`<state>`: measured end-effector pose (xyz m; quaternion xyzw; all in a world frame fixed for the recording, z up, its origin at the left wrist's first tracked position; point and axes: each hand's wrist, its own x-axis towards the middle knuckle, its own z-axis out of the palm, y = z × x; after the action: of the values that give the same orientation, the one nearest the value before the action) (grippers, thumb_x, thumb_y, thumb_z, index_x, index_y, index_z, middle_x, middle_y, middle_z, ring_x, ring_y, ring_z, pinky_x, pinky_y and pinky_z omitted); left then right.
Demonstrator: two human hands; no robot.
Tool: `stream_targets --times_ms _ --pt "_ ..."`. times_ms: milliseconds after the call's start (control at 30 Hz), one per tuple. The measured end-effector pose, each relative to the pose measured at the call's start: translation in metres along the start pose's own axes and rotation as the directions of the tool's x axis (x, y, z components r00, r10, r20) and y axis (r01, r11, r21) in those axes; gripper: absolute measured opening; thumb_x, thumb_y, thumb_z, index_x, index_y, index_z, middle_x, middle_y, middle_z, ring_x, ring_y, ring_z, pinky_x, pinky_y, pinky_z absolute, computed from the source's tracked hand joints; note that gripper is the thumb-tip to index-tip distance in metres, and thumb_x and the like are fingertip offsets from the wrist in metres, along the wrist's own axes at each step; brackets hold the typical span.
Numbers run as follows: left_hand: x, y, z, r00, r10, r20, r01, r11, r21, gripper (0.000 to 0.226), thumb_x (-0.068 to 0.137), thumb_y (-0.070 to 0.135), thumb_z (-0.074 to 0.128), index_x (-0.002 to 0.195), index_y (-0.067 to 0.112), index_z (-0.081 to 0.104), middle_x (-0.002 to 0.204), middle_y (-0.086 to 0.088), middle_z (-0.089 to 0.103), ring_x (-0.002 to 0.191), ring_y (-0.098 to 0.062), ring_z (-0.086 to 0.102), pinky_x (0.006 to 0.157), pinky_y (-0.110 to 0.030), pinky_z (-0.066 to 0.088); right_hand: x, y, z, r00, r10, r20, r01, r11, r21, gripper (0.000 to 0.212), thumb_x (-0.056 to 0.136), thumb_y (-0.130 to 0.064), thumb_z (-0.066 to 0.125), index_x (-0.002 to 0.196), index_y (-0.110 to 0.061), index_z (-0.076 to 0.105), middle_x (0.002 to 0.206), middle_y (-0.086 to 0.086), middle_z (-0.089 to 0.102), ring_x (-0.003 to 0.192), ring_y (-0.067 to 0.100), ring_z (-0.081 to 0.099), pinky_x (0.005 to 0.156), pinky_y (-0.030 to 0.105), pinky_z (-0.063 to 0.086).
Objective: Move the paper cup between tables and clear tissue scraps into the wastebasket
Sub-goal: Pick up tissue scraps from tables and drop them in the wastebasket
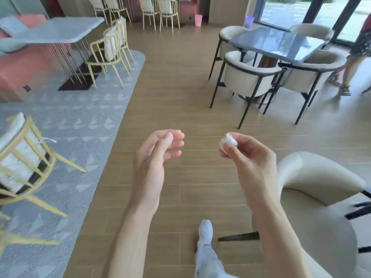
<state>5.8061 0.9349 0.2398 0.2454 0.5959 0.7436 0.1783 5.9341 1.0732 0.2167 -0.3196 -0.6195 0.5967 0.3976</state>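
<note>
Wood floor [170, 87], 2 wastebaskets, 1 tissue wad [227, 141]

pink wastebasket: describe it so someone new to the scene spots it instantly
Follow the wooden floor to the far wall, right of the row of gold-framed chairs. The pink wastebasket stands there on the floor. The other bin, a purple wastebasket, sits further right by the window.

Daylight is pouring in through the windows [313, 11] at the upper right, keeping the room bright and washing out the view outside. The dark table [281, 43] there is glaring with a pale reflection. Shadows on the floor [180, 87] are lying soft and faint. Motion blur is smearing the chairs [22, 157] at the left edge and the far furniture, while both hands are staying fairly sharp. Wide-angle distortion is bending lines toward the edges.
</note>
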Motion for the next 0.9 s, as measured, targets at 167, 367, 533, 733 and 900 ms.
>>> stream_targets --times_ms 167,367,533,733,900 --pt "0.145 -0.022 0.05 1.0 0.017 -0.022 -0.017 1.0 0.021 0.023 0.093 0.025 0.054 0.088 0.021 0.076 0.106 -0.009 0.077 0.102 -0.029 0.073 0.092 -0.049 0.057 0.157 0.009 0.029 0.999 0.005 0.042 -0.007 0.999 0.037 0.004 0.095 -0.016 0.074 0.096 -0.016 0.078 0.078 0.003 0.074 0.075 0.011 0.068 0.079 0.024 0.056" --pt "0.293 -0.023 0.093 0.995 0.067 -0.071 -0.067 0.998 0.001 0.026 0.095 0.023 0.054 0.084 0.027 0.078 0.106 -0.008 0.078 0.102 -0.029 0.073 0.09 -0.045 0.058 0.313 -0.004 0.072 0.986 -0.018 0.168 0.013 0.999 0.03 0.005 0.095 -0.014 0.074 0.099 -0.014 0.077 0.078 0.004 0.074 0.073 0.01 0.069 0.077 0.02 0.057" --pt "0.396 -0.055 0.103 0.988 0.027 -0.149 -0.029 0.999 -0.014 0.023 0.094 0.025 0.054 0.088 0.022 0.076 0.106 -0.008 0.078 0.102 -0.027 0.073 0.09 -0.043 0.057 0.42 0.019 0.106 0.971 0.026 0.238 -0.021 0.999 -0.024 0.007 0.095 -0.013 0.072 0.101 -0.013 0.077 0.077 0.001 0.073 0.073 0.011 0.069 0.077 0.023 0.056" --pt "0.55 -0.108 0.112 0.989 0.006 -0.149 -0.006 1.0 0.002 0.023 0.095 0.026 0.054 0.091 0.02 0.076 0.106 -0.006 0.078 0.103 -0.025 0.073 0.091 -0.043 0.057 0.567 0.057 0.159 0.968 0.036 0.249 -0.023 0.998 -0.055 0.007 0.095 -0.013 0.072 0.101 -0.014 0.077 0.077 0.0 0.074 0.07 0.01 0.07 0.077 0.024 0.057" --pt "0.721 -0.13 0.142 0.999 0.0 -0.053 -0.001 1.0 -0.014 0.024 0.094 0.027 0.053 0.094 0.017 0.075 0.106 -0.007 0.078 0.101 -0.026 0.073 0.09 -0.042 0.059 0.713 0.067 0.208 0.979 0.026 0.204 -0.008 0.996 -0.093 0.005 0.095 -0.012 0.073 0.098 -0.012 0.077 0.079 -0.001 0.075 0.066 0.012 0.068 0.07 0.019 0.053"
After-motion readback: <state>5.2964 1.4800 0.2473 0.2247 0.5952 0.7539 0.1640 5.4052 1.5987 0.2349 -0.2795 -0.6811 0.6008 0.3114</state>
